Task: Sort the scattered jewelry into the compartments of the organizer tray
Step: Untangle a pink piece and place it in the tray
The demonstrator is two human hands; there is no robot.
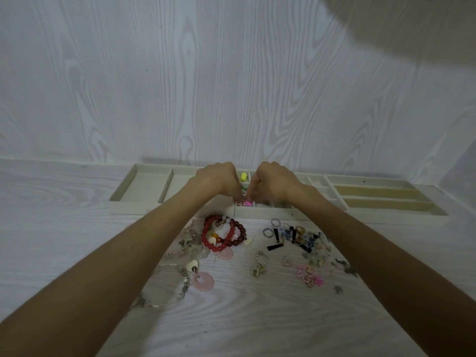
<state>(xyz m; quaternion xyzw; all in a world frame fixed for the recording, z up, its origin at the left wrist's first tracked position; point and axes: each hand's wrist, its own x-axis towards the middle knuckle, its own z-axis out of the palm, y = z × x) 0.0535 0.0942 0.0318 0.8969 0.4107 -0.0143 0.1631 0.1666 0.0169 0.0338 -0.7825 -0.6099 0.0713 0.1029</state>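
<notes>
A cream organizer tray (pixel 144 186) with several compartments lies along the wall. Both hands hover over its middle front compartments. My left hand (pixel 219 180) and my right hand (pixel 273 182) have their fingers curled downward, fingertips close together above a small compartment holding pink pieces (pixel 246 203). What the fingertips hold is hidden. A yellow bead piece (pixel 243 176) lies in a compartment between the hands. On the table in front lie red bead bracelets (pixel 224 234), rings (pixel 268 231), black and blue earrings (pixel 296 237) and a pink flower piece (pixel 306 274).
A silver bangle with a pink disc pendant (pixel 202 280) lies at the front left, near clear crystal pieces (pixel 190 244). A charm ring (pixel 260 264) sits mid-table. Long tan slots (pixel 378 195) fill the tray's right end. The wall stands right behind the tray.
</notes>
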